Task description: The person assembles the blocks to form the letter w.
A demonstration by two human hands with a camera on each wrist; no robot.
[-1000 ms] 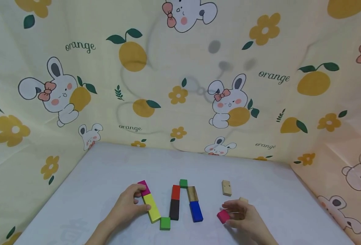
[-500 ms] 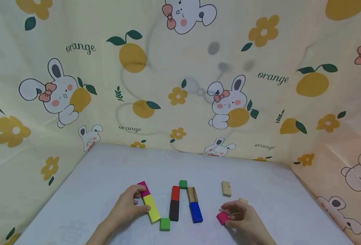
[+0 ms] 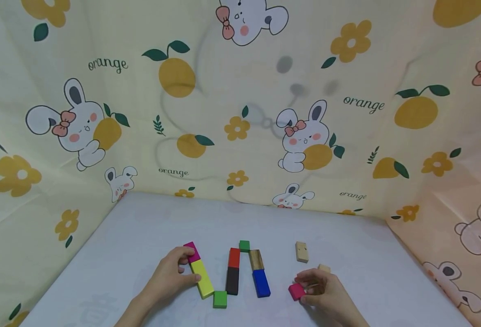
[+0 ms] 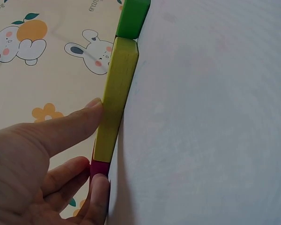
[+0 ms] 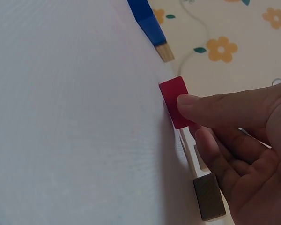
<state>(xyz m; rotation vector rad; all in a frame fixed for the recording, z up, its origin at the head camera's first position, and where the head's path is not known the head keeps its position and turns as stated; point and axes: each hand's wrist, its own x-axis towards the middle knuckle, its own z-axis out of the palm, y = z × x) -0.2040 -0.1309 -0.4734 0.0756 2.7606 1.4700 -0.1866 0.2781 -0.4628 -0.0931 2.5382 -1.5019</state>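
My left hand lies along a slanting pair of blocks, its thumb against the side of the yellow block and its index finger on the magenta block. Off the yellow block's near end sits a green block. Between thumb and fingers, my right hand pinches a pinkish-red block right of the row. A red block over a black block forms a second bar. A smaller green block links it to a wood-brown block and a blue block.
A pale wooden block lies beyond my right hand, and another wooden block is partly hidden behind that hand. Behind the white tabletop hangs a printed cloth with rabbits and oranges, which also covers both sides.
The pinkish-red block has turned slightly and shifted a little toward me in my right fingers. My left hand and the laid-out blocks stay as they were.
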